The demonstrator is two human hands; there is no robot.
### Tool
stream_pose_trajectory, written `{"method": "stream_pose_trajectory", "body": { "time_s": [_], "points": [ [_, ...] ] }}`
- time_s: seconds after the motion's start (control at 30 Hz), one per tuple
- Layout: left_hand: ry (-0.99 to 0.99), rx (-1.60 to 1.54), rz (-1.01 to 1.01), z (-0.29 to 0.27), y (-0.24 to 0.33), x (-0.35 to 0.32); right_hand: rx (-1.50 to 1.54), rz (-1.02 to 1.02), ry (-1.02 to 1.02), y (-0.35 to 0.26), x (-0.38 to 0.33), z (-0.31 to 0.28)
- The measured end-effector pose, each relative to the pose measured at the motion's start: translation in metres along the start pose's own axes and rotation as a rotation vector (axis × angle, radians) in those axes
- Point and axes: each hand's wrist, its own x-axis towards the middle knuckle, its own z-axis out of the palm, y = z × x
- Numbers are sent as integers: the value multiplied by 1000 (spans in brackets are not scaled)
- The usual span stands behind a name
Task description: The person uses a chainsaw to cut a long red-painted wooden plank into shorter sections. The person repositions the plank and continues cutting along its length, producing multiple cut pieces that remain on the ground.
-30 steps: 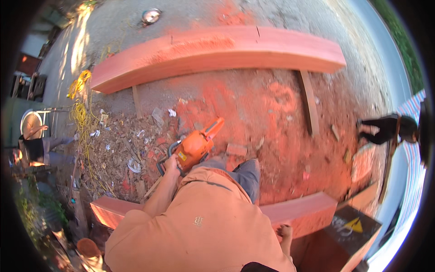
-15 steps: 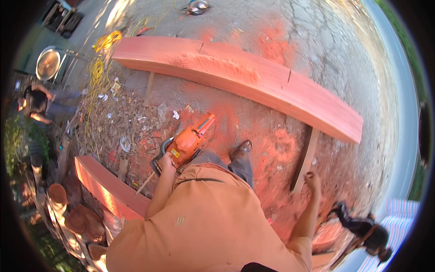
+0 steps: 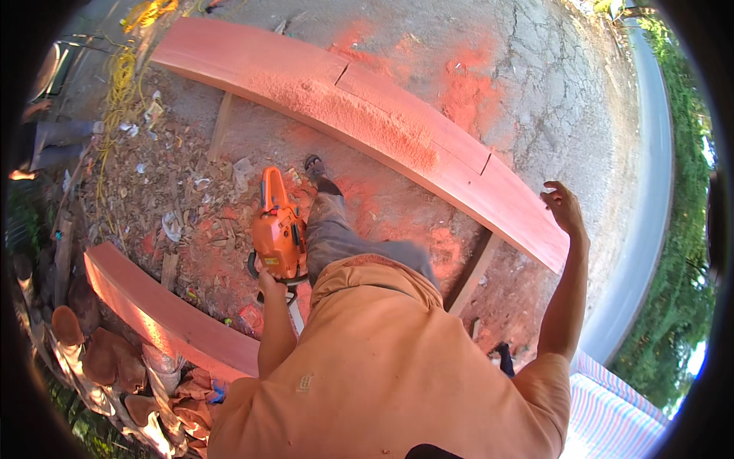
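Note:
My left hand point(image 3: 268, 283) is closed around the front handle of an orange chainsaw point(image 3: 277, 239), which hangs beside my left leg. Its rear handle points away from me, and part of the guide bar point(image 3: 295, 310) shows near my forearm. Held out empty at the right, my right hand point(image 3: 564, 206) has loosely bent fingers set apart. It appears near the right end of a long, curved reddish timber beam point(image 3: 527, 210); whether it touches the wood I cannot tell. Sawdust point(image 3: 375, 126) covers the beam's middle, and two short cuts mark its far edge.
Wooden supports point(image 3: 472, 274) lie under the long beam. A second reddish timber point(image 3: 160, 302) and several logs point(image 3: 67, 325) are at lower left. Yellow cable point(image 3: 122, 73) runs over littered ground near another person point(image 3: 61, 145). A striped sheet point(image 3: 615, 405) and a road point(image 3: 650, 199) lie right.
My right hand has risen and moved outward toward the beam's right end. The chainsaw has swung more upright, still in my left hand. My legs have shifted as I step.

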Motion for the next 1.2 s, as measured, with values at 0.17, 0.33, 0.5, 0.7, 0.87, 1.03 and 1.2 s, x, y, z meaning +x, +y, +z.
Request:
{"method": "stream_pose_trajectory", "body": {
  "time_s": [0.17,0.33,0.5,0.7,0.87,1.03,1.2],
  "points": [
    [175,-79,-78,57,11,14,-251,80,-236,-83,50,-64],
    [143,-125,-99,89,28,7,-365,-118,73,-176,138,-125],
    [92,-119,-70,84,38,5,-223,-334,-25,-247,201,-137],
    [-69,-180,-18,81,66,-5,-25,-224,-13,-177,259,-120],
    [-111,-87,-15,82,103,-3,349,101,140,27,226,-50],
    [-200,14,-5,65,131,7,692,543,112,177,45,100],
    [-132,96,-18,65,144,-3,749,1001,-160,141,-87,221]
  ]
}}
